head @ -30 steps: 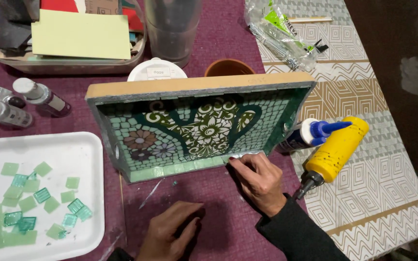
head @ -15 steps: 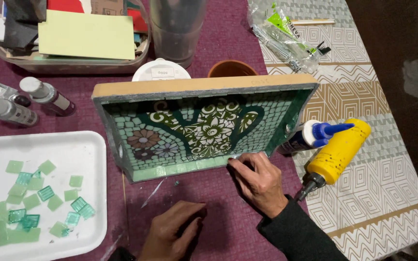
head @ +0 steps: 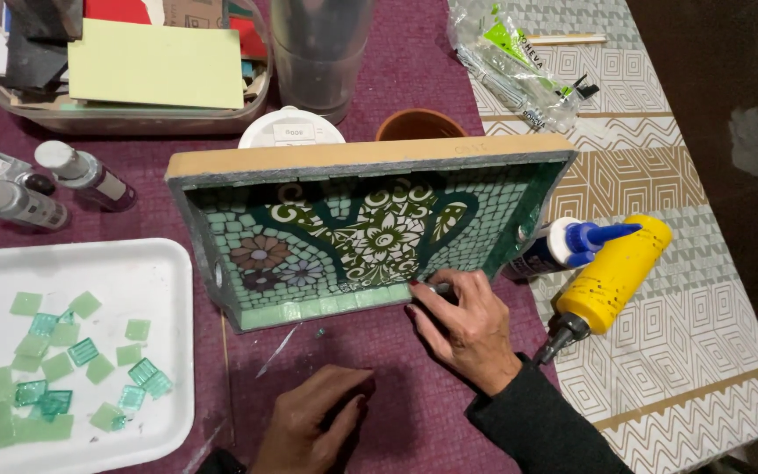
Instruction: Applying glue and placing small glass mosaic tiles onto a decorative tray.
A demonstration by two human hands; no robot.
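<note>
Your right hand point(head: 467, 325) presses fingertips on the near rim of the mosaic tray point(head: 361, 233), tilted on the purple cloth point(head: 414, 79); it clasps nothing. Your left hand point(head: 318, 426) rests curled, empty. Tiling that rim: 1 loose tile from the white tray point(head: 164, 263) needs careful seating.

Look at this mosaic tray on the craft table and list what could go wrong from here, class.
The mosaic tray stands tilted on its edge, steadied only by the right hand at its lower rim; if that grip slips, it could tip and loosen tiles. The blue-capped glue bottle and yellow tool lie close to the tray's right corner and might get knocked. Small shards lie on the cloth near the left hand, which may get scratched.
</note>
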